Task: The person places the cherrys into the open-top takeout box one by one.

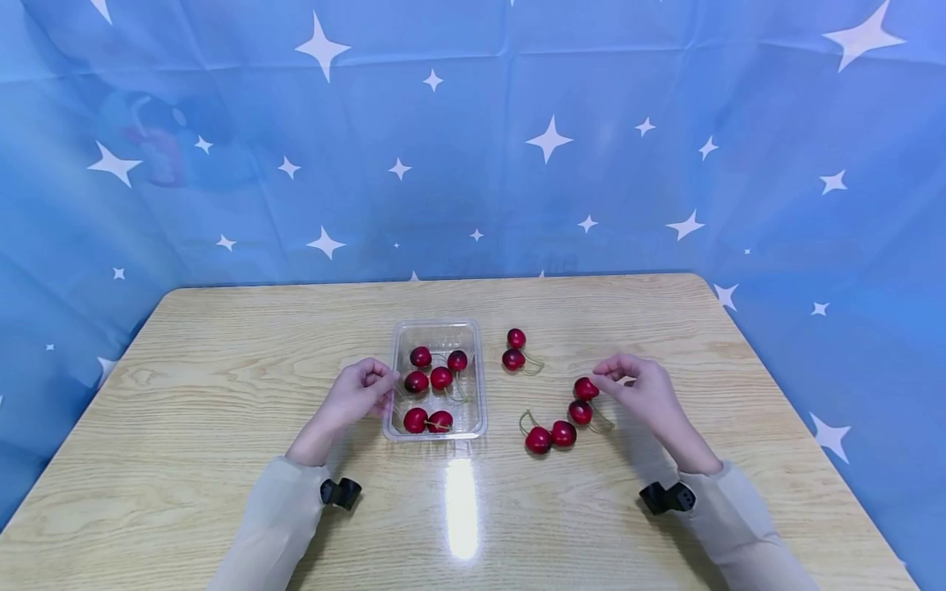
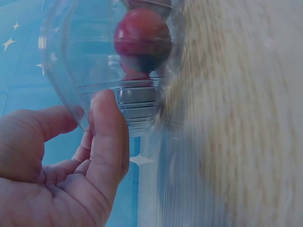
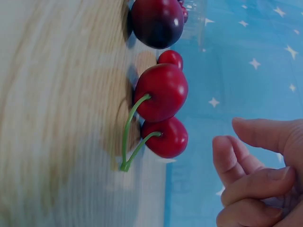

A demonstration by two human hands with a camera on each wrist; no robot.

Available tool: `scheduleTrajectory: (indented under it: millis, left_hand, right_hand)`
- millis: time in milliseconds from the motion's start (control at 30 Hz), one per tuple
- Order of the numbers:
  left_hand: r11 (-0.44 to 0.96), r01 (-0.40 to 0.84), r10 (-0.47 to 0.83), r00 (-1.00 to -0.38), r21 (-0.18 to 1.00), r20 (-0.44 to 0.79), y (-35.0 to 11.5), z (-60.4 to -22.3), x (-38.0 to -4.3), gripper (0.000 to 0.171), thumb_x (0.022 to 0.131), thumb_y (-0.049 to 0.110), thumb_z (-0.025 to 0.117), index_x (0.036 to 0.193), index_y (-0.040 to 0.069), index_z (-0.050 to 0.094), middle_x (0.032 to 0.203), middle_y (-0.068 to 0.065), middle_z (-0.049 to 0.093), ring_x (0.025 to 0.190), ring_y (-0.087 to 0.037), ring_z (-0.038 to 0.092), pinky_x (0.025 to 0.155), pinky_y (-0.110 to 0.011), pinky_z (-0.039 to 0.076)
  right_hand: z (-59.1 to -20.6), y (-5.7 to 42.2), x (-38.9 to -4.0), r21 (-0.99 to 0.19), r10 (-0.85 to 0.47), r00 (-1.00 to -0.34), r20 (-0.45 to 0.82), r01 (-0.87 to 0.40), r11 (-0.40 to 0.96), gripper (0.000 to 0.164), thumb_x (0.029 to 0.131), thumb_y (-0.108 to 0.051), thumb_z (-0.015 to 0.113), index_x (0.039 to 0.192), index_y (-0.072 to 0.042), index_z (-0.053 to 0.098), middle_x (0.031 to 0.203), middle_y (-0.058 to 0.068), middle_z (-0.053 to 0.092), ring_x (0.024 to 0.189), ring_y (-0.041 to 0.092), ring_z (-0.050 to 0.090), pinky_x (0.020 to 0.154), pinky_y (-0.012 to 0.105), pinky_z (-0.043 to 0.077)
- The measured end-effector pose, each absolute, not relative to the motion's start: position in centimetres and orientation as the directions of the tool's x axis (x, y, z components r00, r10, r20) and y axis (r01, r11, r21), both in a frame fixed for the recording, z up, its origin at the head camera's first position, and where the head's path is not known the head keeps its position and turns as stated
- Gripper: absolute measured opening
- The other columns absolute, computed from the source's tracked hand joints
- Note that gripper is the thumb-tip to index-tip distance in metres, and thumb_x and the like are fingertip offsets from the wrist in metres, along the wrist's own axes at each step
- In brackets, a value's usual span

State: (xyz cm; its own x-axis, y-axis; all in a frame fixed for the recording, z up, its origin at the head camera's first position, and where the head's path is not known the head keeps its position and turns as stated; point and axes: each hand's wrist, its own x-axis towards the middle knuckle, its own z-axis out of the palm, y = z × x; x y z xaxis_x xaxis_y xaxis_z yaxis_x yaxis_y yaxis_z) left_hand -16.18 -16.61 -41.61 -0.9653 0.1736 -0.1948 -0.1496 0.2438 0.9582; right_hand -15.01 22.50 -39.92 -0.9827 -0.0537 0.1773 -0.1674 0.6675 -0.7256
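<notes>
My left hand (image 1: pixel 360 389) pinches the left rim of a clear plastic container (image 1: pixel 480 410) between thumb and fingers. Several red cherries (image 1: pixel 441 377) with green stems lie inside it. My right hand (image 1: pixel 645 389) hovers just right of a joined pair of cherries (image 1: pixel 580 412). In the right wrist view, a gap separates its thumb and fingers (image 3: pixel 227 158) from this pair (image 3: pixel 161 92), and nothing is held. Another pair (image 1: pixel 539 441) lies just to the left and nearer the front. The left wrist view shows a cherry (image 2: pixel 142 39) through the container wall.
One more pair of cherries (image 1: pixel 513 359) lies right of the container, towards the back. Everything rests on a wood-grain table (image 1: pixel 222 394). A blue curtain with white stars (image 1: pixel 473 148) hangs behind the table and along its sides.
</notes>
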Motion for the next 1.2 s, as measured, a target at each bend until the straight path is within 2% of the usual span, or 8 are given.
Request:
scheduleTrajectory:
  millis: [367,733,1200]
  left_hand:
    - [0.230,-0.160,0.175,-0.963,0.960,-0.203,-16.6,-41.6,-16.2,0.015,0.096,0.007,0.052,0.096,-0.008,0.050,0.070,-0.004,0.054,0.059,-0.011,0.057,0.054,-0.023,0.054]
    - [0.236,-0.158,0.176,-0.963,0.959,-0.202,-16.7,-41.6,-16.2,0.016,0.096,0.008,0.052,0.097,-0.008,0.050,0.071,-0.004,0.054,0.060,-0.012,0.057,0.054,-0.024,0.055]
    - [0.251,-0.154,0.173,-0.964,0.956,-0.201,-16.7,-41.6,-16.2,0.017,0.096,0.009,0.053,0.098,-0.008,0.051,0.071,-0.005,0.054,0.060,-0.012,0.057,0.055,-0.025,0.055]
  right_hand:
    - [-40.2,23.3,-14.6,-0.695,-0.085,-0.994,0.076,-0.113,0.710,0.010,0.081,-0.011,0.072,0.086,-0.003,0.067,0.074,0.003,0.064,0.069,0.015,0.055,0.053,0.022,0.042]
    - [-40.6,23.8,-14.7,-0.650,-0.153,-0.987,-0.043,-0.089,0.755,0.008,0.080,-0.011,0.071,0.080,-0.004,0.067,0.071,-0.001,0.061,0.069,0.014,0.053,0.059,0.026,0.041]
    - [-41.2,23.6,-14.8,-0.663,-0.204,-0.969,-0.136,-0.064,0.746,0.004,0.078,-0.004,0.069,0.077,-0.002,0.066,0.067,-0.001,0.059,0.060,0.013,0.050,0.049,0.022,0.040]
